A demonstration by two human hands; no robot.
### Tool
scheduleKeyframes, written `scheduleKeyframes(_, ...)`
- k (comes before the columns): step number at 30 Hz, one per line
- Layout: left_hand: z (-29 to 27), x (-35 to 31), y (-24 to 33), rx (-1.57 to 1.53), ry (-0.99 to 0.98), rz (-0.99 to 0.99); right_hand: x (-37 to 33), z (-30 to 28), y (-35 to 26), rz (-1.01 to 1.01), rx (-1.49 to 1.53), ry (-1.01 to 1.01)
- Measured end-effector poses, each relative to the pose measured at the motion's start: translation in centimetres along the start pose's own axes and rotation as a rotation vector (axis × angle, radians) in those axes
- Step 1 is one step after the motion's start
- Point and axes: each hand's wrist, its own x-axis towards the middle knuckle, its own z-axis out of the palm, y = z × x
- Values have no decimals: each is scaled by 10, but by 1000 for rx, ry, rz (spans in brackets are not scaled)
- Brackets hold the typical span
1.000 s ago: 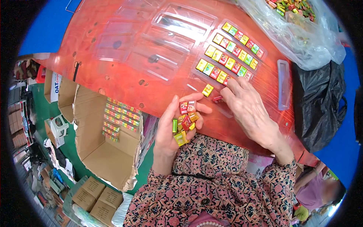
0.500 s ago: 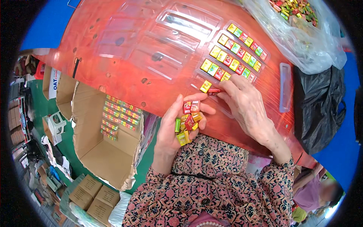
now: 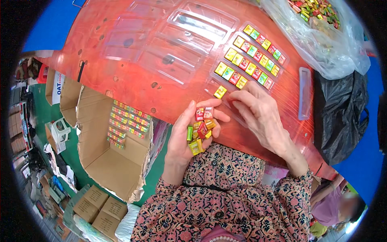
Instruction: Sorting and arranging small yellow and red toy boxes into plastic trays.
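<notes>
My left hand (image 3: pixel 181 135) lies palm up above the table's near edge, its fingers curled around several small wrapped candies (image 3: pixel 202 130) in red, yellow and green. Just to its right and beyond is a clear plastic tray (image 3: pixel 210 76) with slanting rows of the same small candies (image 3: pixel 244 63). One yellow candy (image 3: pixel 220 92) sits at the left end of the tray's nearest row. My right hand (image 3: pixel 260 115) hovers palm down over that row, right of the yellow candy. Its fingertips are bent close together, and whatever is under them is hidden.
Clear trays (image 3: pixel 173 60) lie left on the red table (image 3: pixel 133 82). A plastic bag (image 3: pixel 322 56) of loose candies is at the far right, above a black bag (image 3: pixel 340 121). An open cardboard box (image 3: pixel 121 171) containing filled trays stands lower left. Another person (image 3: pixel 328 205) is lower right.
The red candy seen at my right fingertips is out of sight now. My right hand has drawn slightly back from the filled row, uncovering its candies. My left hand stays in place.
</notes>
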Motion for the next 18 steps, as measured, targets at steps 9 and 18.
scheduleKeyframes(9, -1, 2, -1, 2, -25, -4, -6, 19, 9, 121, 90, 225)
scheduleKeyframes(18, -4, 2, -1, -7, -40, 3, -11, 18, 3, 81, -187, 160)
